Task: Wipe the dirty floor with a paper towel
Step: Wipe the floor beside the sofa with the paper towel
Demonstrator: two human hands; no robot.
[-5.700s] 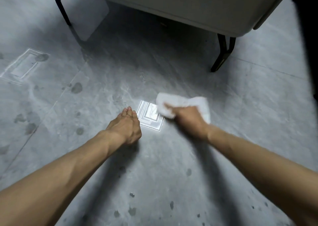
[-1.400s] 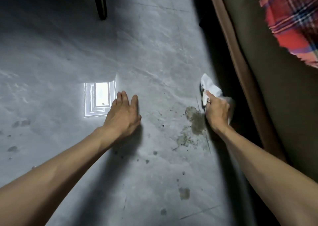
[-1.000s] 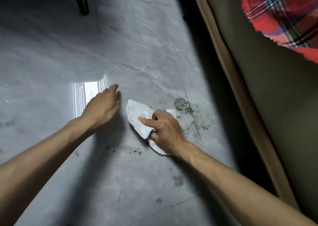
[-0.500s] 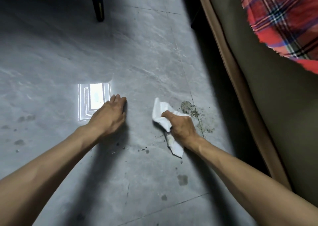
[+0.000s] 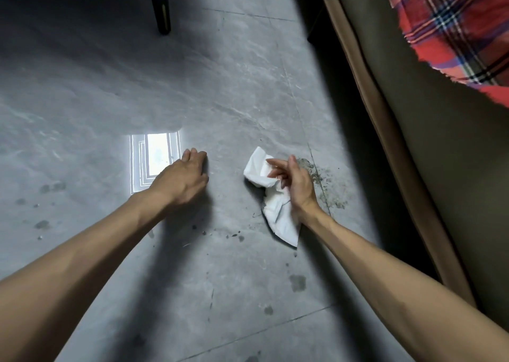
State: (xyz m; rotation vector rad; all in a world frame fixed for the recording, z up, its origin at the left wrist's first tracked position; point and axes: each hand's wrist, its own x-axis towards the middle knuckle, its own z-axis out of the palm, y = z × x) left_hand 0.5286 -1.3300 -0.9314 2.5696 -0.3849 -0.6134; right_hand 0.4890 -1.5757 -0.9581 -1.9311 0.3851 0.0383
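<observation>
Floor [image 5: 242, 80]: glossy grey tile. Furniture base [image 5: 429, 168] runs along the right side. Left hand [image 5: 180, 178] is flat on the tile, fingers straight, holding nothing. Right hand [image 5: 296, 186] has fingers half curled, holding the crumpled paper towel [image 5: 275, 210] loosely, just left of the dirt patch [image 5: 321, 181].

Risks:
- The loose hold could let the towel slip mid-stroke.
- A rightward stroke could push grit under the furniture.
- The nearer specks [image 5: 217, 235] could get missed.
</observation>
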